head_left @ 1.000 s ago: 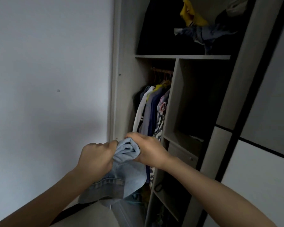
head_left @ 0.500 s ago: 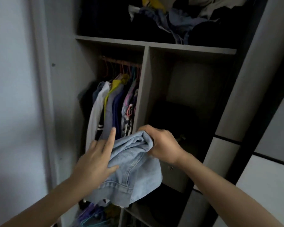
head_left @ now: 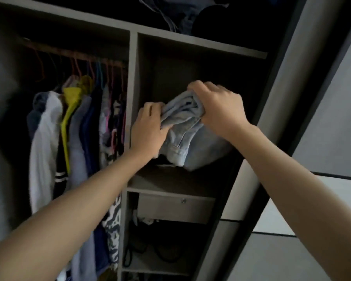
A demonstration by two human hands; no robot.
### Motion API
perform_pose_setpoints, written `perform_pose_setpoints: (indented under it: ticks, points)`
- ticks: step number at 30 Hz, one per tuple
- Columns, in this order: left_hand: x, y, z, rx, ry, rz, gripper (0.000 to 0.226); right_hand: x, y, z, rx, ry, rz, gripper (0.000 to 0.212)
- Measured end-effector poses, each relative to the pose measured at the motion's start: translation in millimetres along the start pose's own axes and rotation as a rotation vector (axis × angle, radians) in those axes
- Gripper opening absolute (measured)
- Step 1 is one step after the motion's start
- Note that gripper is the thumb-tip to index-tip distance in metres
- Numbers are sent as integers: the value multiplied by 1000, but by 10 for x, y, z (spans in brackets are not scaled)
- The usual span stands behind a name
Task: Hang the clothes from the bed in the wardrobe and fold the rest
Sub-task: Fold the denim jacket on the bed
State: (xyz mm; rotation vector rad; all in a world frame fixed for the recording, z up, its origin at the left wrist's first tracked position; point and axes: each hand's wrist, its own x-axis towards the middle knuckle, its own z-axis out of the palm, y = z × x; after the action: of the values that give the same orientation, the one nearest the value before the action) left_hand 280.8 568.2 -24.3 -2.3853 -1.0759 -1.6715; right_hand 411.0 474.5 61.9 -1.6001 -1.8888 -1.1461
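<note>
A bundled light-blue denim garment (head_left: 188, 136) sits in the mouth of the wardrobe's middle right compartment, its lower end just above the shelf board (head_left: 170, 180). My right hand (head_left: 217, 106) grips the top of the bundle from above. My left hand (head_left: 148, 130) holds its left side, fingers curled into the folds. Both forearms reach up and forward into the wardrobe.
Several garments (head_left: 73, 142) hang on coloured hangers from a rail (head_left: 73, 55) in the left section. A vertical divider (head_left: 132, 98) separates the two sections. Clothes are heaped on the top shelf (head_left: 182, 15). A drawer with a lock (head_left: 174, 207) sits below the compartment; a sliding door (head_left: 320, 118) is at right.
I have stepped closer to the wardrobe. Both hands have lifted the denim bundle up and right into the compartment. My left hand went from an open palm to gripping the cloth.
</note>
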Motion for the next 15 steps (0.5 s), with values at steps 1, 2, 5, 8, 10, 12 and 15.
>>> perform_pose_setpoints:
  ticks: [1, 2, 5, 8, 10, 12, 15]
  points:
    - [78, 28, 157, -54, 18, -17, 43, 11, 6, 44, -118, 110, -61, 35]
    - [114, 33, 304, -75, 19, -32, 44, -14, -8, 117, -197, 215, -116, 28]
    - [90, -57, 692, 2, -98, -49, 48, -271, -27, 579, -242, 289, -99, 27]
    - [-267, -291, 1009, 246, -284, 126, 39, -783, -122, 1073, -134, -164, 256, 53]
    - [-612, -414, 1164, 392, -425, 324, 37, -1152, -206, 1330, -42, -642, 484, 53]
    - [-847, -464, 1301, 443, -556, 452, 47, -1407, -252, 1550, -28, -921, 560, 48]
    - [-829, -432, 1358, 440, -638, 496, 54, -1370, -216, 1622, -68, -1022, 605, 44]
